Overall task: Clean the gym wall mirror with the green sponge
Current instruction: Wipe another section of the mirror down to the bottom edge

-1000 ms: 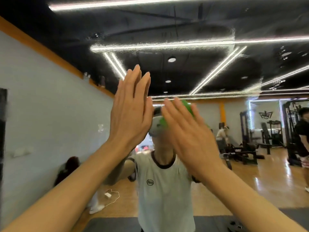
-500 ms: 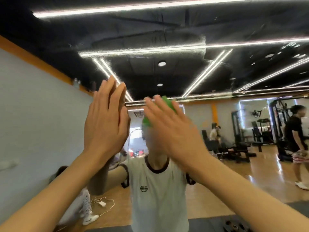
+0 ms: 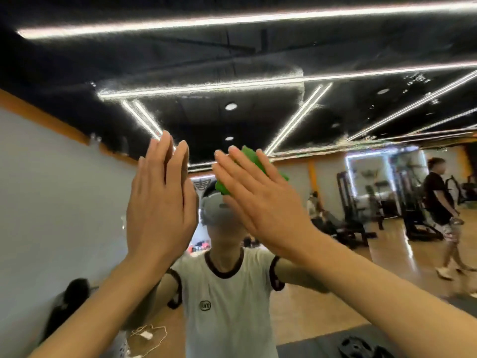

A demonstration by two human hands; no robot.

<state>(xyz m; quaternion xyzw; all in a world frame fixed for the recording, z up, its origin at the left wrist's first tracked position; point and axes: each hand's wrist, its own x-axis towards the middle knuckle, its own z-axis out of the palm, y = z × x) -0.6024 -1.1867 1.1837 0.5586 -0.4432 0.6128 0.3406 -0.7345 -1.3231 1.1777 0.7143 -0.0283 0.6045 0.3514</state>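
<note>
My right hand (image 3: pixel 260 202) was flat and wide, fingers straight, and it pressed the sponge (image 3: pixel 251 167) on the mirror (image 3: pixel 361 228) — green showed only past my fingertips, toward 12 o'clock. My left hand (image 3: pixel 160 202) was also wide and held nothing; its palm lay on the glass at 9 o'clock from the sponge. I judged two risks: the sponge, only pressed and not gripped, could slip out and fall — and my bare left palm could leave new marks on the mirror.
</note>
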